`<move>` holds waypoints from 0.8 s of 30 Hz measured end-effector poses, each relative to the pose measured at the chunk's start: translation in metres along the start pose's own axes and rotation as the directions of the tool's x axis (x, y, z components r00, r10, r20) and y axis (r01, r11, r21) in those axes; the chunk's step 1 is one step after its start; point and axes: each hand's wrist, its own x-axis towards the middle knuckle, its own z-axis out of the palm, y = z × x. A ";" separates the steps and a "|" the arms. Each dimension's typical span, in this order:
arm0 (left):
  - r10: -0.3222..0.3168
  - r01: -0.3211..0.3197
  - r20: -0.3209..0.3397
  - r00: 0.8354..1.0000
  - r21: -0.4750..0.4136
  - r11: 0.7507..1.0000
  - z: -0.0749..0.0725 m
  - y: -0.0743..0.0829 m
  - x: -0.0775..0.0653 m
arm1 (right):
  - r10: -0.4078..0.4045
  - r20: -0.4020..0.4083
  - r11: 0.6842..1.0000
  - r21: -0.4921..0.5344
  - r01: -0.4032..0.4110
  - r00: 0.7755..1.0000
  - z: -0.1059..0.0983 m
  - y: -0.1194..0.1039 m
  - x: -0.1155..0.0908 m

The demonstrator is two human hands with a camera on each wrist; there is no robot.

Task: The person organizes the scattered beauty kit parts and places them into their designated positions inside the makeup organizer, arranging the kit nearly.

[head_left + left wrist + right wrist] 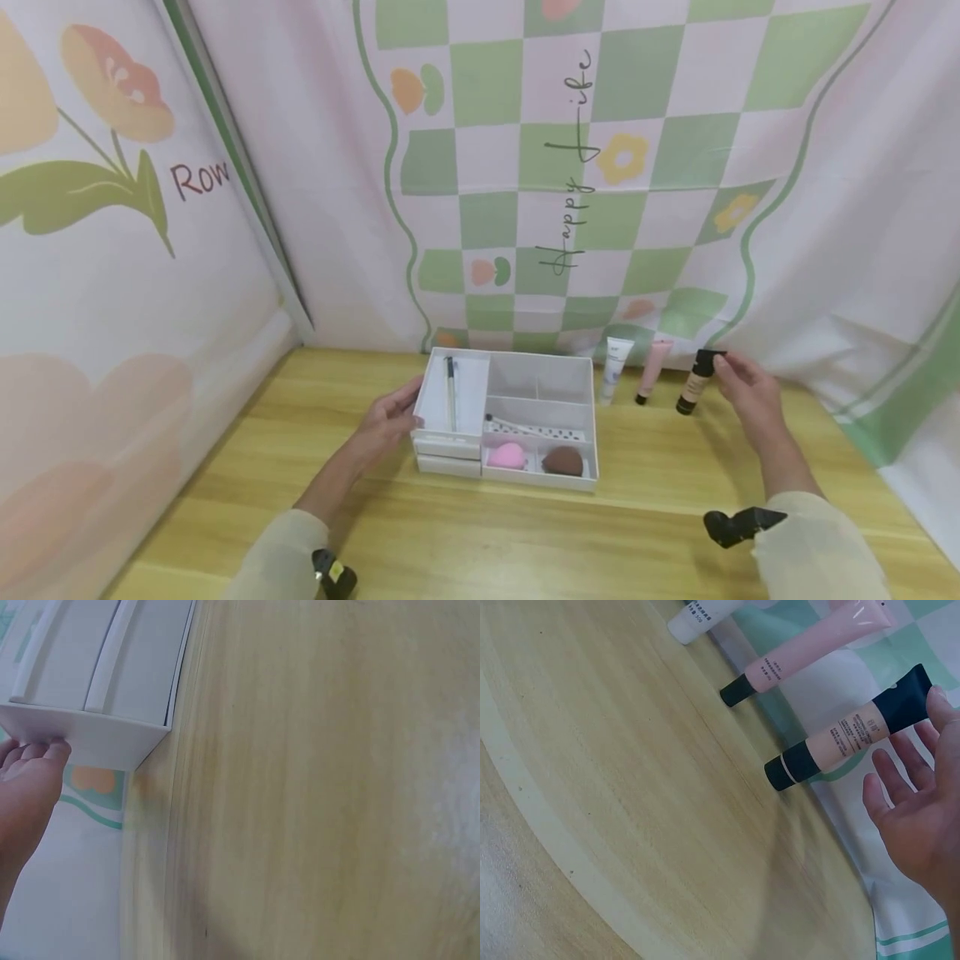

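Note:
My left hand rests its fingers on the outer left wall of a white desktop organizer; in the left wrist view the fingertips touch that wall from outside. At the back right, my right hand pinches the top end of a beige foundation tube with black ends. The right wrist view shows the thumb on the tube's flat black end, while the other fingers spread loosely behind. The tube stands cap down, slightly tilted. To its left stand a pink tube with a black cap and a white tube.
In the organizer lie a pink makeup sponge, a brown sponge, a thin white stick and a dark-tipped pen. Two drawers sit at its front left. A patterned curtain hangs behind the wooden table.

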 end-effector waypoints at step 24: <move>0.020 -0.021 0.019 1.000 0.009 1.000 0.000 0.002 -0.001 | -0.047 0.134 0.966 0.258 0.011 0.990 0.010 0.001 0.013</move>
